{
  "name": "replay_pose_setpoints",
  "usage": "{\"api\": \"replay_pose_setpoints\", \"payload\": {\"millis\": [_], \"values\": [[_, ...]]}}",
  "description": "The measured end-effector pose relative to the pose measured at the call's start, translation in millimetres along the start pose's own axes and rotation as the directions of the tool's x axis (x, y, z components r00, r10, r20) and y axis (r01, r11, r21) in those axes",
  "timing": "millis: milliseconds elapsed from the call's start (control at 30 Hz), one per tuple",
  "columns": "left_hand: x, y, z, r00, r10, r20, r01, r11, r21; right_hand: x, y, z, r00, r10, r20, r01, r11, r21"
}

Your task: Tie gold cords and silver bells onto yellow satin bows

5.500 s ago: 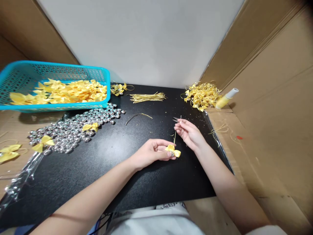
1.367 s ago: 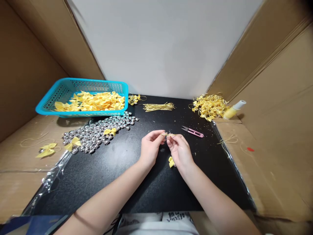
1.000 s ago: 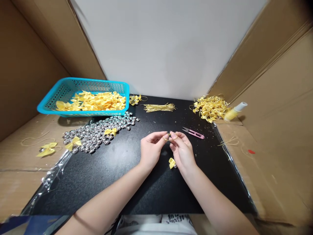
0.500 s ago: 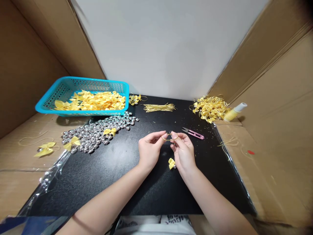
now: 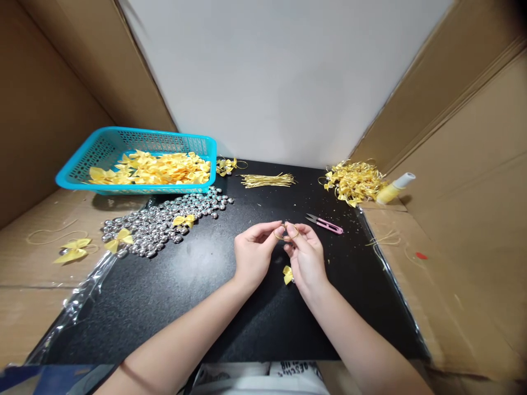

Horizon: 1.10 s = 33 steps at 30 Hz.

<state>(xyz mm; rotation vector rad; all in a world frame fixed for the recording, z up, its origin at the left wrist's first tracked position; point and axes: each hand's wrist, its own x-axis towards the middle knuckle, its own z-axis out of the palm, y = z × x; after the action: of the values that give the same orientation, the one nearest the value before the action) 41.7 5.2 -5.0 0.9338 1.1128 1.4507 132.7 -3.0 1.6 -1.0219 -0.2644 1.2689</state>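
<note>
My left hand [image 5: 256,247] and my right hand [image 5: 304,249] meet over the black table, each closed in a pinch on a thin gold cord [image 5: 279,237]. The cord curves between the two sets of fingertips, which nearly touch. A yellow ribbon bow [image 5: 287,275] lies on the table just under my right hand, partly covered by it. Beyond my right hand rest pink thread snips [image 5: 325,224], with nobody holding them. The exact crossing of the cord is hidden by my fingers.
A blue basket [image 5: 135,190] of yellow bows stands at the left, with silver beads [image 5: 152,225] spread before it. Cut gold cords [image 5: 267,180] lie at the back. Finished-looking bows [image 5: 356,182] are heaped at the right beside a thread spool [image 5: 396,188].
My hands have drawn slightly closer together, and the cord loop between the fingertips looks narrower. The bow beneath is a little more covered by my right hand.
</note>
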Motion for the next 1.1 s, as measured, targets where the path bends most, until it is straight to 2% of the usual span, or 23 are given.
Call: {"api": "replay_pose_setpoints", "payload": {"millis": [167, 367, 467, 933, 1100], "values": [[-0.3, -0.8, -1.2, 1.000, 0.023, 0.020, -0.024, 1.000, 0.013, -0.4, 0.3, 0.0, 1.000, -0.025, 0.004, 0.025, 0.999, -0.031], [-1.3, -4.9, -4.2, 0.987, 0.131, 0.097, -0.141, 0.984, 0.111, 0.6, 1.2, -1.6, 0.996, -0.087, 0.002, 0.087, 0.995, -0.048], [-1.5, -7.0, -4.9, 0.982, 0.150, 0.112, -0.165, 0.977, 0.138, 1.4, 2.3, -2.7, 0.992, -0.128, 0.002, 0.127, 0.988, -0.086], [-1.2, -6.4, -3.4, 0.979, 0.159, 0.124, -0.177, 0.972, 0.152, 6.6, 8.8, -8.6, 0.969, -0.245, 0.037, 0.248, 0.955, -0.163], [1.0, -4.5, -4.1, 0.996, 0.076, 0.047, -0.080, 0.994, 0.080, 4.9, 8.2, -7.8, 0.970, -0.231, 0.075, 0.239, 0.961, -0.137]]}}
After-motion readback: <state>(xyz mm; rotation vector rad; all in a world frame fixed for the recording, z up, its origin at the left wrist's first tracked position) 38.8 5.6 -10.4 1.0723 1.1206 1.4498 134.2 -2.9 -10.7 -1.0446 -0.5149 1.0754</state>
